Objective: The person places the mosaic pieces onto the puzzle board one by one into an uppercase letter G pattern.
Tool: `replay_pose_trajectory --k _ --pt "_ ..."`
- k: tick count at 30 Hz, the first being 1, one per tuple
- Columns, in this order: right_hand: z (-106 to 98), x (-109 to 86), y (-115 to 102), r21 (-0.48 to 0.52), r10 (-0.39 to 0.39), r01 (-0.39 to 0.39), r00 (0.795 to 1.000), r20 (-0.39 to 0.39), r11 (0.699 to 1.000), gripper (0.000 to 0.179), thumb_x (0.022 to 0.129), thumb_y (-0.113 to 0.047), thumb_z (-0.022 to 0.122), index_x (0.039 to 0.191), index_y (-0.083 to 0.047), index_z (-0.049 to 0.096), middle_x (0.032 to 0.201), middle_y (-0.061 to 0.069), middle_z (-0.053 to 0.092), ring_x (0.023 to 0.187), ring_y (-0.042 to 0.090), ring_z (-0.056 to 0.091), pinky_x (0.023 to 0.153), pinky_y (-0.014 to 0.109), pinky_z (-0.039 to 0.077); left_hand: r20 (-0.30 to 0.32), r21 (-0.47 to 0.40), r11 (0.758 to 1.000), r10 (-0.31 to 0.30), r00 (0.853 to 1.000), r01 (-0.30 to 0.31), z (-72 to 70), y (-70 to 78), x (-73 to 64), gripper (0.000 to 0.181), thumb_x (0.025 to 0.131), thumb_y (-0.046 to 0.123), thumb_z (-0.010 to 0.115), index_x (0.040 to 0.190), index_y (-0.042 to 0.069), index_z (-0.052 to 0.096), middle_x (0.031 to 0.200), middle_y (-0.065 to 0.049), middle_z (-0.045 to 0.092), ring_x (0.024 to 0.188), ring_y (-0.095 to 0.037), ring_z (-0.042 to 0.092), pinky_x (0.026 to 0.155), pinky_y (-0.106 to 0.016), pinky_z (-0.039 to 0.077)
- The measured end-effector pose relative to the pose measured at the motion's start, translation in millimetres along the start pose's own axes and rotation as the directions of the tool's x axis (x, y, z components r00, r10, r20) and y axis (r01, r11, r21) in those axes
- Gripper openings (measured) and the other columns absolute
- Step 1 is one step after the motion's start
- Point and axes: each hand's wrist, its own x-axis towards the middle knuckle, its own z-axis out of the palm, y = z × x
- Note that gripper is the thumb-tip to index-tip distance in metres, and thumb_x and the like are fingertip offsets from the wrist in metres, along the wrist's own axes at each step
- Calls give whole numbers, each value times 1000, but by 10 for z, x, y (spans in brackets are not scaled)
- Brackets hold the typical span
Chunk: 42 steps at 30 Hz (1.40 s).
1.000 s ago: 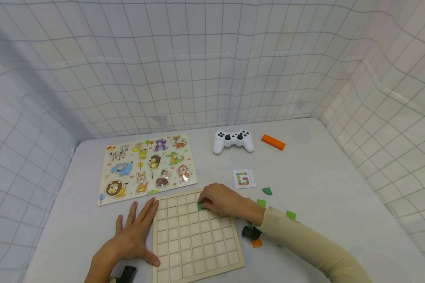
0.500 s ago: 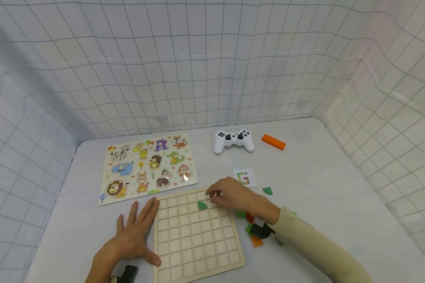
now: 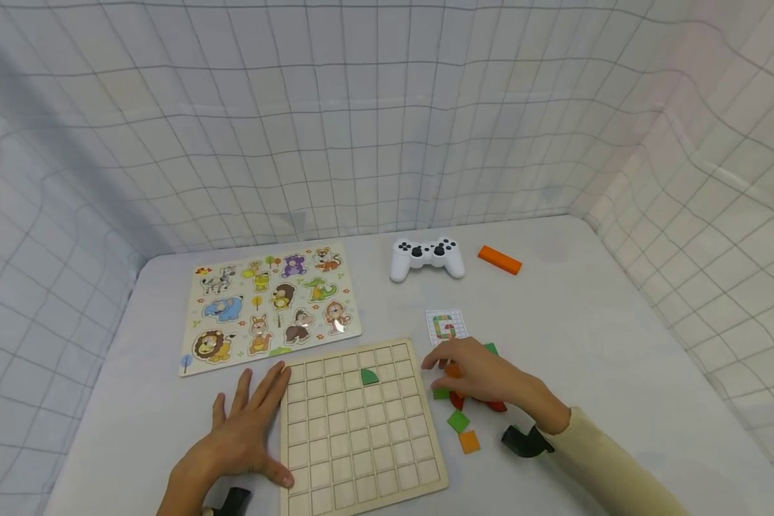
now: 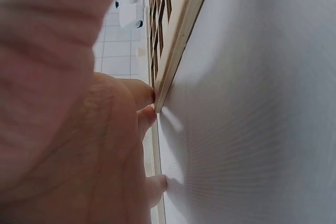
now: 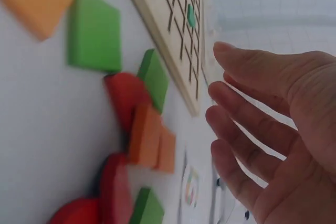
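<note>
A wooden grid board (image 3: 361,430) lies on the table with one dark green quarter-round tile (image 3: 370,376) in a cell near its far side. My left hand (image 3: 235,437) rests at the board's left edge, fingers spread, thumb touching the rim. Right of the board my right hand (image 3: 474,369) hovers over a loose group of tiles. Its fingers are relaxed and grasp nothing in the right wrist view. Beneath it lie an orange tile (image 5: 144,135), a red rounded tile (image 5: 126,95) and a green square tile (image 5: 94,32). The hand hides part of the group in the head view.
A pattern card (image 3: 446,326) lies just beyond the right hand. Behind are a white game controller (image 3: 427,259) and an orange block (image 3: 499,259). An animal picture puzzle (image 3: 271,304) sits at the back left. Grid-patterned curtains (image 3: 374,122) surround the table.
My right hand has let go of the green quarter-round tile in the board and moved right, over the loose tiles. The left hand has stayed at the board's edge.
</note>
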Motion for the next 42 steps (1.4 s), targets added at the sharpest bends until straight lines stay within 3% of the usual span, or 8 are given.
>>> replay_pose_trajectory --k 5,17,27,34,42 --pt "-10 -169 153 32 37 -37 999 8 999 17 91 -22 75 106 -15 71 99 -7 70 91 14 61 83 30 52 -3 -4 1000 7 1000 -7 -7 3 4 162 33 62 94 163 19 6 170 -10 -3 147 -58 -13 101 -85 -9" --pt "-62 -398 318 97 46 -46 999 4 994 16 90 -21 76 104 -22 69 103 -12 69 93 15 61 84 29 51 -6 -14 1000 15 1000 -15 -7 8 -18 161 33 61 94 162 19 8 170 -9 -3 147 -58 -12 101 -84 -9" --pt "-51 -431 372 89 55 -55 998 9 994 19 88 -23 78 104 -21 69 103 -11 68 92 14 60 83 27 51 -8 -41 999 6 1000 -6 3 -15 -13 163 32 64 93 163 20 6 170 -9 -2 147 -57 -13 101 -84 -10" --pt "-26 -432 427 113 60 -61 998 12 992 20 87 -23 79 104 -22 68 102 -12 67 92 14 59 81 26 51 -60 -27 999 43 997 -44 78 -104 12 161 30 78 84 163 28 6 171 0 -4 149 -55 -14 102 -83 -12" --pt "1 -426 457 120 39 -40 999 11 992 23 86 -21 80 105 -24 69 104 -12 67 96 12 59 83 25 51 -20 -23 1000 19 1000 -20 11 -18 -13 162 33 64 93 163 20 7 170 -9 -2 147 -58 -12 101 -85 -9"
